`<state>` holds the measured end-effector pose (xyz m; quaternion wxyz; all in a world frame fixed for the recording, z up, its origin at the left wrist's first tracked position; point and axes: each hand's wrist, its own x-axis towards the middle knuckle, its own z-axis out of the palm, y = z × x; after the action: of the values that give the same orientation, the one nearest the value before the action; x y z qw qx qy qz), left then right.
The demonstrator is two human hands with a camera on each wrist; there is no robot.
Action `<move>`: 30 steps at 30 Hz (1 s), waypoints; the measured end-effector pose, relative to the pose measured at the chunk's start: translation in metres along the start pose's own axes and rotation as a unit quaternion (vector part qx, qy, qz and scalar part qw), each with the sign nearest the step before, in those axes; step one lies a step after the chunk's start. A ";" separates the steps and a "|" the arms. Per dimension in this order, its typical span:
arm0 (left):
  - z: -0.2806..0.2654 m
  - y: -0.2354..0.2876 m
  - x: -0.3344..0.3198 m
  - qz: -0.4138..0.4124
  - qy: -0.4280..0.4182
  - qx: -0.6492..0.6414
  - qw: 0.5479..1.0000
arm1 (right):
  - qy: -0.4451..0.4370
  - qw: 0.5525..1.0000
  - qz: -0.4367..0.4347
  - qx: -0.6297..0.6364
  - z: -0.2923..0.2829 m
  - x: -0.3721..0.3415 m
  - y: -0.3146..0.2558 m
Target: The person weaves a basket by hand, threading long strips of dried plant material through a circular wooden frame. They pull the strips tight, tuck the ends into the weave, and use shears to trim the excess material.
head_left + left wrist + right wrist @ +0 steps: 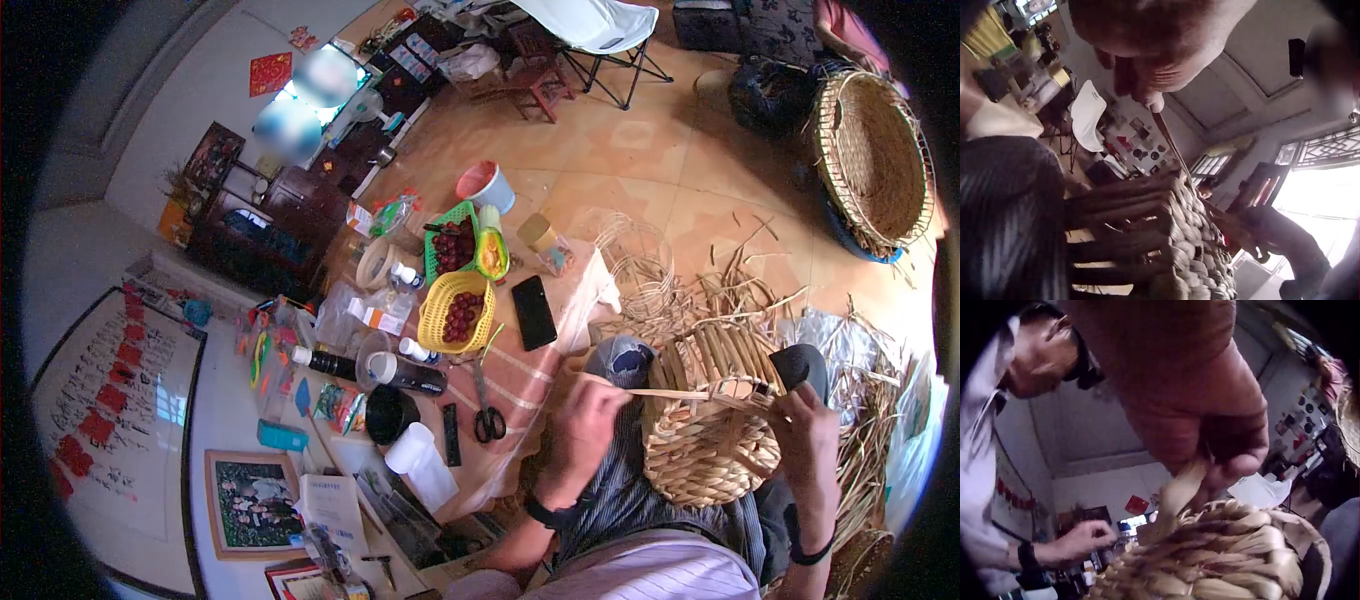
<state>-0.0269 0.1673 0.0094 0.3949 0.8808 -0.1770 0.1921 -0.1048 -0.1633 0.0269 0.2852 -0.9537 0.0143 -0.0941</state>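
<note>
A half-woven straw basket (705, 465) rests on the person's lap, its thick braided side facing up and bare ribs showing at the far side. My left hand (585, 425) pinches the end of a thin strip (1174, 149), drawn straight from the weave. On the basket's other side my right hand (808, 445) pinches a flat, pale strip (1184, 492) close over the braided edge. In the right wrist view, the thumb and fingers of that hand meet on this strip, and the left hand (1079, 544) stands farther back.
Loose straw (730, 290) lies on the floor ahead and to the right. A cloth-covered table at left bears scissors (488, 415), a phone (534, 312), a yellow basket (432, 312) of fruit and several bottles. A large woven basket (868, 160) stands at back right.
</note>
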 end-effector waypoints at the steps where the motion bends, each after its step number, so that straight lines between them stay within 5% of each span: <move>1: -0.009 -0.003 0.000 -0.051 0.027 -0.004 0.998 | -0.006 0.993 0.012 0.116 -0.008 -0.002 0.007; 3: -0.014 -0.009 -0.009 -0.147 0.032 -0.096 0.984 | -0.083 0.977 0.044 0.190 -0.028 -0.003 0.007; 5: -0.014 -0.008 -0.011 -0.159 -0.002 -0.205 0.966 | -0.091 0.893 0.081 0.433 -0.026 -0.003 -0.006; 6: -0.009 -0.004 -0.009 -0.169 -0.002 -0.276 0.946 | -0.102 0.817 0.156 0.545 -0.021 -0.006 -0.018; 9: -0.006 0.013 0.007 -0.183 -0.048 -0.461 0.867 | -0.132 0.755 0.167 0.621 -0.027 -0.016 -0.039; 11: 0.015 0.017 0.013 -0.198 -0.055 -0.623 0.755 | -0.057 0.847 0.107 0.518 -0.025 -0.030 -0.037; 13: 0.031 0.023 0.023 -0.229 -0.067 -0.669 0.704 | -0.039 0.878 0.029 0.476 -0.032 -0.031 -0.022; 15: 0.037 0.031 0.029 -0.253 -0.097 -0.729 0.628 | 0.016 0.884 0.127 0.450 -0.036 -0.039 -0.014; 16: 0.038 0.029 0.029 -0.255 -0.101 -0.719 0.639 | 0.069 0.908 0.115 0.397 -0.025 -0.038 -0.004; 19: 0.034 0.013 0.026 -0.279 -0.088 -0.680 0.672 | 0.117 0.983 -0.131 0.056 -0.008 -0.005 0.007; 20: 0.022 0.006 0.020 -0.296 -0.069 -0.664 0.683 | 0.105 0.988 -0.116 0.019 -0.007 0.001 -0.004; 30: -0.096 -0.078 -0.028 -0.328 0.119 -0.553 0.757 | 0.055 0.958 -0.280 -0.005 0.027 0.044 -0.042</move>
<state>-0.0343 0.2940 0.0066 0.8696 0.4839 0.0952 0.0227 -0.0572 -0.1170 0.0348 0.2413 -0.9143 -0.2372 -0.2227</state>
